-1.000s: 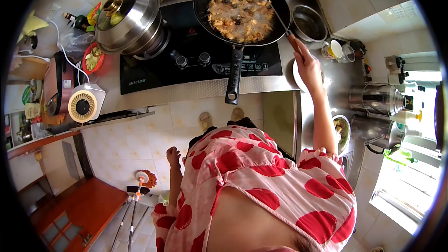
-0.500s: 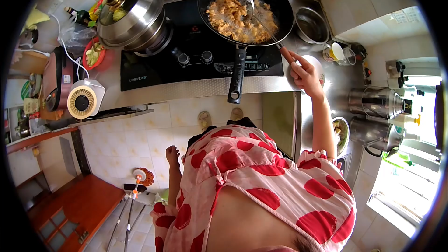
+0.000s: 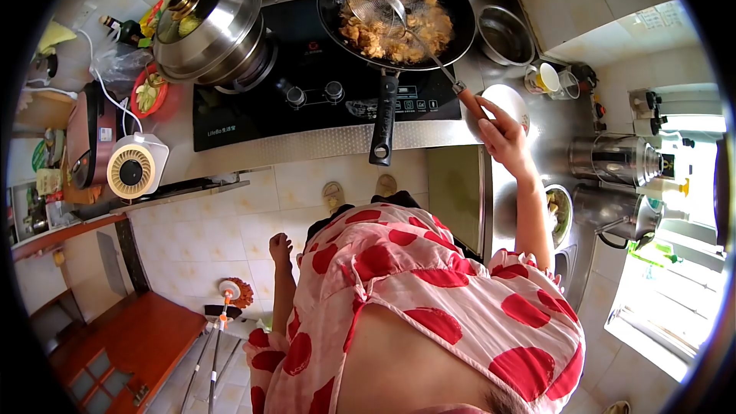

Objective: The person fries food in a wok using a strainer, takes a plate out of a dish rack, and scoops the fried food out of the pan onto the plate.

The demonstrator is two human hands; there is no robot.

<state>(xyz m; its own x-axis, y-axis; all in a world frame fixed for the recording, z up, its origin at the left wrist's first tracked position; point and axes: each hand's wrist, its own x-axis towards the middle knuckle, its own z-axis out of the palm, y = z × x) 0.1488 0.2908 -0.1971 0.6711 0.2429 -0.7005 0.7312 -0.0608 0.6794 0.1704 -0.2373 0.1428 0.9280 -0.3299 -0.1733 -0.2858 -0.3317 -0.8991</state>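
Note:
My right hand [image 3: 504, 140] grips the wooden handle of a wire skimmer [image 3: 376, 9]. Its mesh head is inside the black wok [image 3: 331, 19], over the left part of the golden-brown fried pieces [image 3: 435, 27], which sit in bubbling oil. Toward me points the wok's black handle [image 3: 382, 119], untouched. A white plate [image 3: 506, 100] lies partly behind my right fingers. My left hand [image 3: 281, 248] hangs beside my body with curled fingers, and I see nothing in it.
Left on the black cooktop [image 3: 253, 119] stands a lidded steel pot [image 3: 207, 38]. A steel bowl [image 3: 506, 34] and a yellow-and-white cup [image 3: 543, 78] are right of the wok. A small fan [image 3: 136, 167] and a red basin [image 3: 159, 100] sit at the left.
The skimmer head has shifted left in the wok, and its mesh now shows more fully. My right hand's fingers have loosened and spread a little on the handle. My left hand stays low.

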